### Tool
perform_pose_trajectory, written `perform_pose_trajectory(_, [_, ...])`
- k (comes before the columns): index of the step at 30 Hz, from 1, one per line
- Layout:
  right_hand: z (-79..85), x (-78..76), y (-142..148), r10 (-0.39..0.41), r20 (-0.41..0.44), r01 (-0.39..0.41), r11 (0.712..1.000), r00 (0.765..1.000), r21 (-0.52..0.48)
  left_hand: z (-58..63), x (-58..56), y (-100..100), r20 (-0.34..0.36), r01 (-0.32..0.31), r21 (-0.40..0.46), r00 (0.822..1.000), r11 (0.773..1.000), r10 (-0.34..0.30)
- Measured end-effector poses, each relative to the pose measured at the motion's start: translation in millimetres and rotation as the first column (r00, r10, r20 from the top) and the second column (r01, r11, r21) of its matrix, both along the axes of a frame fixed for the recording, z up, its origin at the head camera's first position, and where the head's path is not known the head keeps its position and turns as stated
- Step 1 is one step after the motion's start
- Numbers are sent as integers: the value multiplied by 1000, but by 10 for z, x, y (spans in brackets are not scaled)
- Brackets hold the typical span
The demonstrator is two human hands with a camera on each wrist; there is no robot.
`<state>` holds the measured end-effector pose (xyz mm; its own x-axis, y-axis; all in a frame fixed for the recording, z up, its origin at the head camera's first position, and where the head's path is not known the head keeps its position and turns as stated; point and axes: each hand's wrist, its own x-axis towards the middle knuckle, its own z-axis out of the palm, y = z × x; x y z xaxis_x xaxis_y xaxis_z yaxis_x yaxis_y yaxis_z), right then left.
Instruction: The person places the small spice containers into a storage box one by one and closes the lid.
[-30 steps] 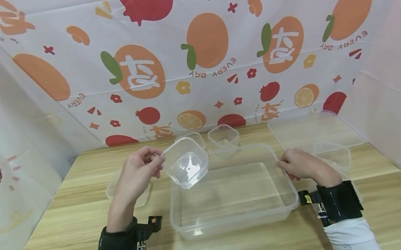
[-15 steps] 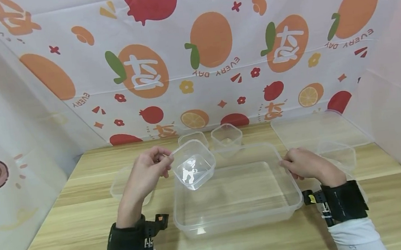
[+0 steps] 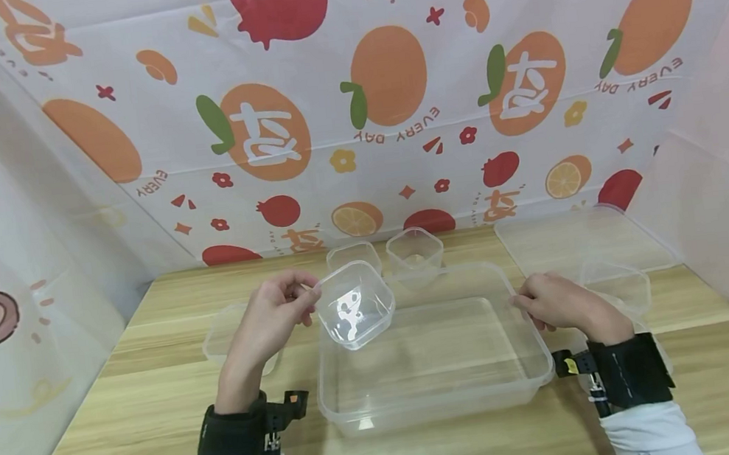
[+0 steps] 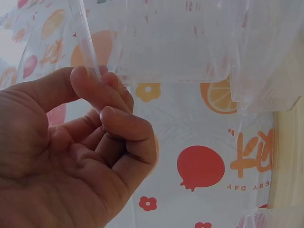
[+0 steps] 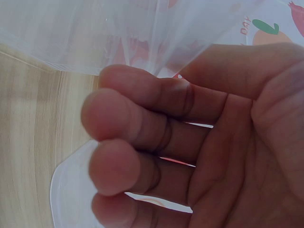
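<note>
My left hand (image 3: 276, 314) pinches the rim of a small transparent plastic food container (image 3: 355, 306). It hangs tilted over the back left corner of a large transparent plastic storage box (image 3: 436, 401), its open side facing up and towards me. Thumb and forefinger meet at the container's edge (image 4: 85, 40) in the left wrist view. At the box's right side my right hand (image 3: 555, 304) holds the rim between thumb and fingers; the box wall (image 5: 71, 38) fills the top of the right wrist view. Nothing is seen inside the box.
Two small containers, one left (image 3: 354, 254) and one right (image 3: 415, 252), stand behind the box. A large flat lid (image 3: 579, 238) lies back right, near another small container (image 3: 617, 286). A transparent lid (image 3: 219, 335) lies partly behind my left hand. Printed cloth (image 3: 399, 179) closes the back.
The small container has shifted slightly right and down in my left hand, and its tilt has changed a little. The right hand stays on the box rim. The head view has shifted slightly.
</note>
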<state>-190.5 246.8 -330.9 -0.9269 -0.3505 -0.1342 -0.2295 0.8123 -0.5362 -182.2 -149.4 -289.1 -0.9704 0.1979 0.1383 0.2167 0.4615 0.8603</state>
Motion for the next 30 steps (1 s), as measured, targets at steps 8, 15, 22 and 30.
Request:
perform_pose_trajectory(8, [-3, -10, 9, 7, -9, -7, 1000, 1000, -2, -12, 2, 0, 6, 14, -29, 1000, 999, -14])
perform_pose_trajectory(15, [-20, -5, 18, 10, -9, -10, 1000, 1000, -3, -33, 3, -7, 12, 30, -44, 999, 999, -30])
perform_pose_trajectory(22, [-14, -1, 20, 5, 3, -5, 1000, 1000, -7, -43, -7, -1, 40, 24, -71, 999, 997, -21])
perform_pose_trajectory(30, [-18, -7, 12, -3, 15, 3, 1000, 1000, -8, -62, -19, 16, 83, 20, -116, 996, 993, -10])
